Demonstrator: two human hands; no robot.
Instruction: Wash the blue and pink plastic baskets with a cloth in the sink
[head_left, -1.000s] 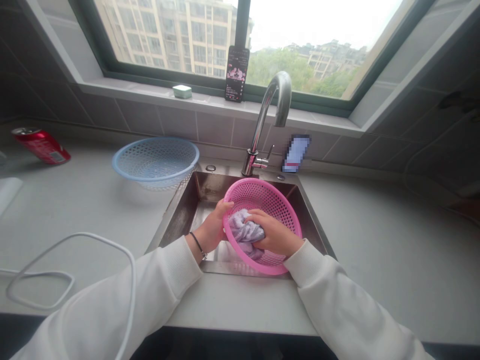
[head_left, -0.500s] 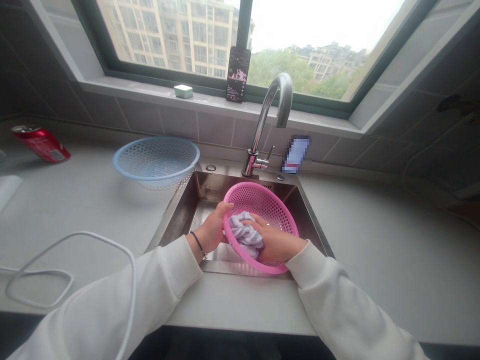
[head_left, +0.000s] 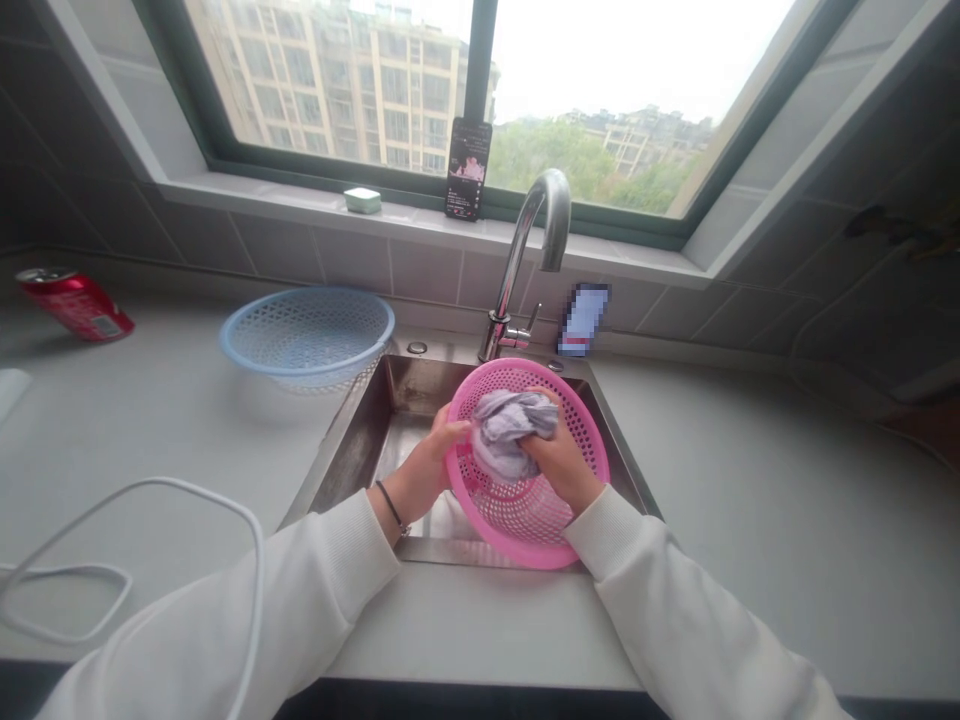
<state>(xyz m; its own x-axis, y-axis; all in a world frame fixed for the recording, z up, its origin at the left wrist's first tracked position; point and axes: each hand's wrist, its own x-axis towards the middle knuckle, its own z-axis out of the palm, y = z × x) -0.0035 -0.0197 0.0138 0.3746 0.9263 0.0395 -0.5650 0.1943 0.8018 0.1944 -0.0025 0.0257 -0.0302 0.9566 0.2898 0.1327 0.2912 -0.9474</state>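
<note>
A pink perforated basket (head_left: 525, 540) is tilted toward me over the sink (head_left: 409, 385). My left hand (head_left: 427, 465) grips its left rim, thumb over the edge and the other fingers hidden behind it. Inside the basket, my right hand (head_left: 564, 455) is closed around a crumpled greyish-lilac cloth (head_left: 510, 435), which bunches out to the left of the fingers. The curved metal faucet (head_left: 551, 215) stands just behind the basket, with no water seen running from it.
A blue perforated basket (head_left: 307, 335) sits on the counter left of the sink. Farther left are a red can (head_left: 79, 305) and a looped white cable (head_left: 255, 560). One phone (head_left: 469, 170) leans on the window; another, blurred phone (head_left: 583, 320) stands right of the faucet. A small green-white box (head_left: 363, 201) rests on the sill.
My right hand has lifted the cloth from the basket's lower left side up toward its middle. The basket now faces me more openly. My left hand keeps its hold on the rim.
</note>
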